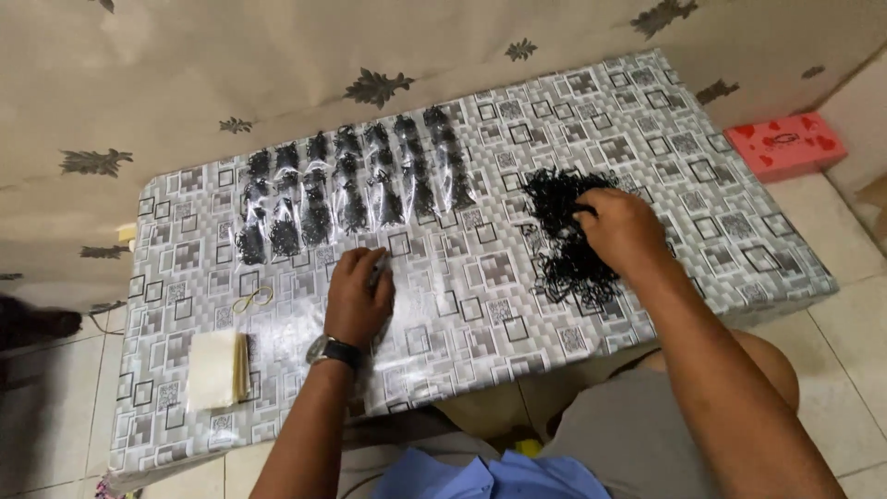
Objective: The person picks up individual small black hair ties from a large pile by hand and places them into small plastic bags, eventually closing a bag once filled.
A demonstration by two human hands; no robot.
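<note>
My right hand rests on a loose heap of small black pieces on the patterned grey table, fingers curled into the heap. My left hand, with a wristwatch, lies on the table's middle, closed around what looks like a small clear plastic bag. Beyond it, several clear bags filled with black pieces lie in neat rows at the table's far left.
A stack of empty clear bags sits near the front left, with yellow rubber bands just beyond it. A red box lies on the tiled floor at right. A patterned curtain hangs behind the table.
</note>
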